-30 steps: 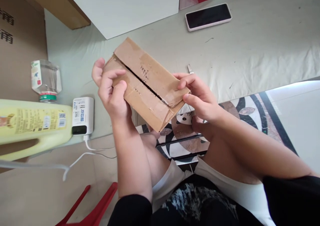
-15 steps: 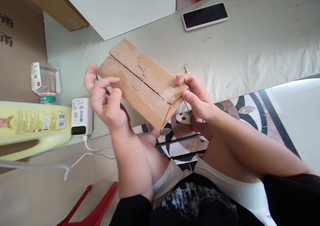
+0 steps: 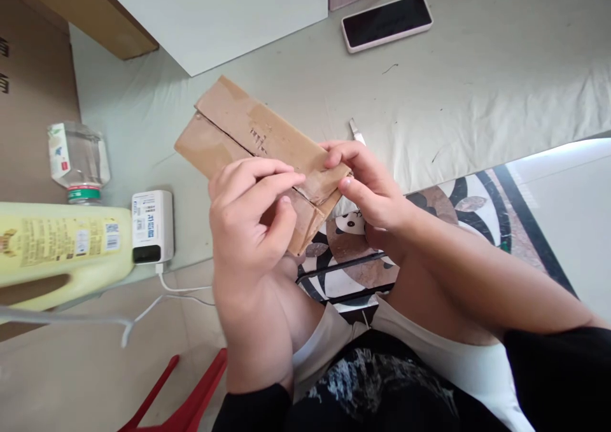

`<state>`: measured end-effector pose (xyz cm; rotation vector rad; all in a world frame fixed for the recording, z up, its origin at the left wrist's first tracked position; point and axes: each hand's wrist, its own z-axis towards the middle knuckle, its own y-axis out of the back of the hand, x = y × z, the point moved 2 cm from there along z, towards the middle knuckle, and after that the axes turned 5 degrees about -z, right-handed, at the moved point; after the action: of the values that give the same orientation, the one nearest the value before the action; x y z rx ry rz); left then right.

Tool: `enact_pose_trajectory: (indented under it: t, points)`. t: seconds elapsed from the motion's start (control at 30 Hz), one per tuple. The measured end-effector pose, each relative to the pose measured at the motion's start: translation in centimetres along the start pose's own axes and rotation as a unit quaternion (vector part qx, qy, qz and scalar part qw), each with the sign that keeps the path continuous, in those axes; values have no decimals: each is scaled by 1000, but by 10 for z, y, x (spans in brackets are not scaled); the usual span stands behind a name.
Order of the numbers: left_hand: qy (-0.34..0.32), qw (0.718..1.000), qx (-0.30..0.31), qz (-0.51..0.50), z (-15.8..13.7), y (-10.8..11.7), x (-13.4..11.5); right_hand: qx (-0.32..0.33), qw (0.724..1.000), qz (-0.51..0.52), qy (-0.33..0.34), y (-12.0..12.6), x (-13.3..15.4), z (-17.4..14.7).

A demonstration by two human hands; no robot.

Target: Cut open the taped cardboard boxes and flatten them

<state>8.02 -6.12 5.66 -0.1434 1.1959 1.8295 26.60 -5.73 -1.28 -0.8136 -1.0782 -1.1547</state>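
A small flat cardboard box (image 3: 281, 126), taped and scuffed, is held tilted above my lap. A dark seam runs along its upper face, with torn patches beside it. My right hand (image 3: 370, 181) pinches the box's right end between thumb and fingers. Over the near half of the face reaches my left hand (image 3: 252, 216), fingers extended and slightly curved, thumb apart from them. Its fingertips are close to the seam; whether they touch the cardboard I cannot tell. Just behind my right hand, a small tool with a metal tip and white body (image 3: 356, 130) lies partly hidden.
A phone (image 3: 386, 23) lies on the cloth-covered surface (image 3: 501, 82), near a large white box (image 3: 229, 18). At left are a clear bottle (image 3: 79, 155), a yellow jug (image 3: 62, 241) and a white power bank (image 3: 153, 225) with a cable. Red stool legs (image 3: 200, 394) show below.
My left hand has moved right from the box's left end to over its face near the seam. The right hand keeps its grip. The view has shifted slightly.
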Motion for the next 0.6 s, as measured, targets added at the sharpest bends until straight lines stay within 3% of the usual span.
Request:
enact_pose_trajectory:
  t: [0.2,0.6]
  points:
    - [61,995,63,40,1,3,-5,0,1000,-7,5,1,0,0]
    - [101,986,117,67,0,8,-6,9,1000,-24,16,2,-1,1]
